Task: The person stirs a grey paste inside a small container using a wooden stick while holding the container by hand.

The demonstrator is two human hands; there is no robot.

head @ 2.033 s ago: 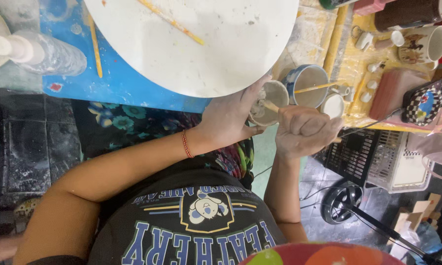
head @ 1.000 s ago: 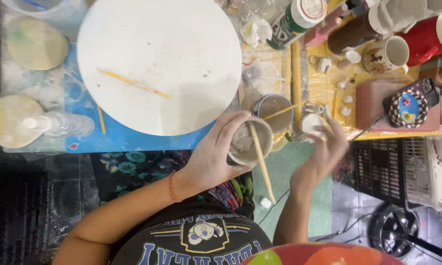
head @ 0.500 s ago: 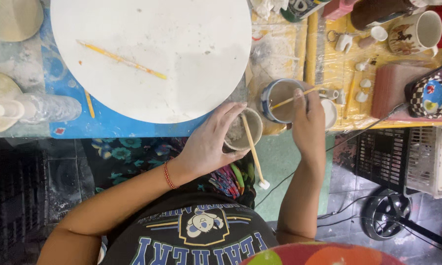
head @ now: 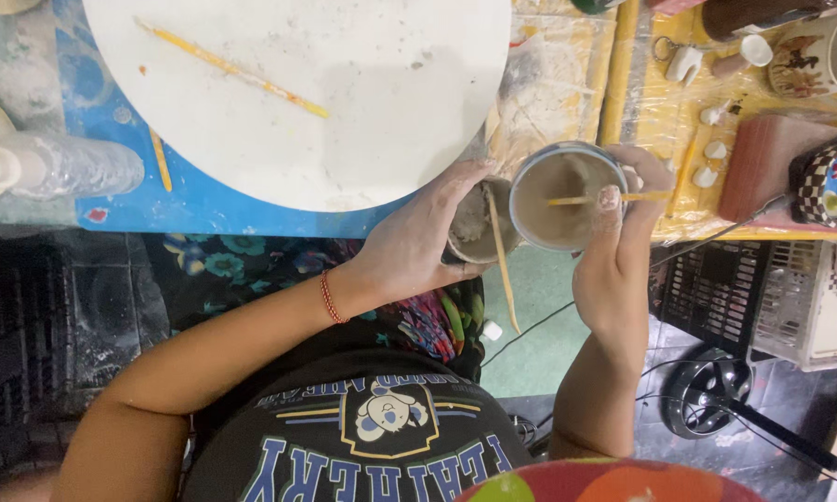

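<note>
Comparing frames, we find the right hand (head: pixel 613 279) newly gripping the slip bowl (head: pixel 562 200); left hand (head: pixel 418 246) fingers clasp the clay cup (head: pixel 474 223) beside it.

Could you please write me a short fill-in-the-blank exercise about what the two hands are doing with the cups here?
1. The left hand holds a small cup with a wooden ____ leaning in it.
2. The right hand grips the rim of a larger cup filled with ____ liquid.
3. The big round white board rests on a ____ table surface.
4. A thin ____ stick lies across that board.

Missing words: stick; brown; blue; yellow
</note>
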